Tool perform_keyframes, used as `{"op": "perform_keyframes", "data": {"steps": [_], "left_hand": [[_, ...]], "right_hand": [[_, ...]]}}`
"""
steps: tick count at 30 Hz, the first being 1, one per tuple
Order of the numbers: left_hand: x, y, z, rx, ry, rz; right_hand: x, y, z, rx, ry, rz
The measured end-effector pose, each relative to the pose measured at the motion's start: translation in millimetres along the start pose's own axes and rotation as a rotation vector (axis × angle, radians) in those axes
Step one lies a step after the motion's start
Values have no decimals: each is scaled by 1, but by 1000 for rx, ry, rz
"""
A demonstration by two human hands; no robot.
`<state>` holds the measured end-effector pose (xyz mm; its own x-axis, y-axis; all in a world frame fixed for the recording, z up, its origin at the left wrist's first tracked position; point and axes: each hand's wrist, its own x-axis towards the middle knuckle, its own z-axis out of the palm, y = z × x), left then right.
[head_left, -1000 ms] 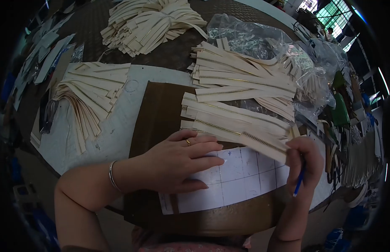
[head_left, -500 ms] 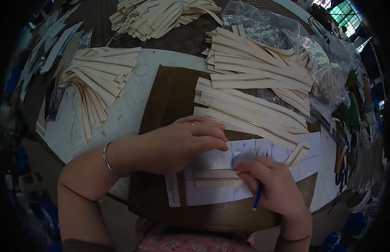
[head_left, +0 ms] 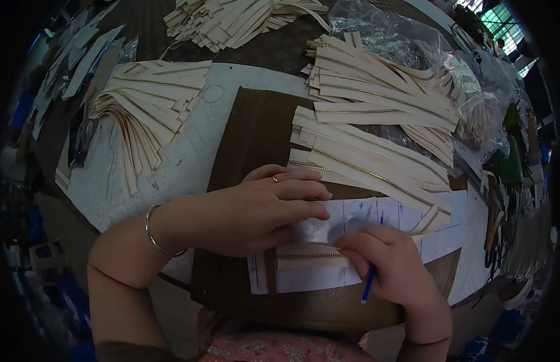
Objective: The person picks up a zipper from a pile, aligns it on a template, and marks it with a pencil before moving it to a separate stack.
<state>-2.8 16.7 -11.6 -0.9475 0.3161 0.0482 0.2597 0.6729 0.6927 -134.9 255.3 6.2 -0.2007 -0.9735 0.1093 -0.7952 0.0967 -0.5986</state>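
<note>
A short cream zipper tape (head_left: 311, 257) with metal teeth lies across a white sheet (head_left: 328, 282) ruled with blue pen marks. My right hand (head_left: 385, 259) pinches its right end between thumb and fingers. Tucked in the same hand is a blue pen (head_left: 368, 285), slanting down below the palm. My left hand (head_left: 262, 211) hovers over the sheet's left part, fingers stretched out and holding nothing; it wears a ring and a bracelet. The tape's left end sits close to a brown strip (head_left: 270, 271) on the sheet.
Under the sheet is a brown board (head_left: 244, 130). Cut zipper tapes (head_left: 376, 163) overlap its far right side, with another pile (head_left: 376, 78) and clear plastic bags (head_left: 388, 33) behind. More bundles lie at left (head_left: 153, 102) and at the far edge (head_left: 238, 21).
My right hand has slid the zipper tape left along the sheet, nearer the brown strip. My left hand stays stretched over the sheet. The whole view has shifted slightly.
</note>
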Motion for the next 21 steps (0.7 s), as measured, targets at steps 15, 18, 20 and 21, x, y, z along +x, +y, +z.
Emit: {"op": "perform_keyframes", "data": {"steps": [15,18,20,21], "left_hand": [[1,10,-6,50,-84,19],[1,21,-7,146,-99,-43],[2,26,-10,188,-143,-176],[3,27,-10,191,-146,-149]], "right_hand": [[1,-4,-4,-77,-57,20],[-6,3,-14,-184,-46,45],[-14,13,-25,-264,-34,83],[-21,20,-32,-249,18,141]]}}
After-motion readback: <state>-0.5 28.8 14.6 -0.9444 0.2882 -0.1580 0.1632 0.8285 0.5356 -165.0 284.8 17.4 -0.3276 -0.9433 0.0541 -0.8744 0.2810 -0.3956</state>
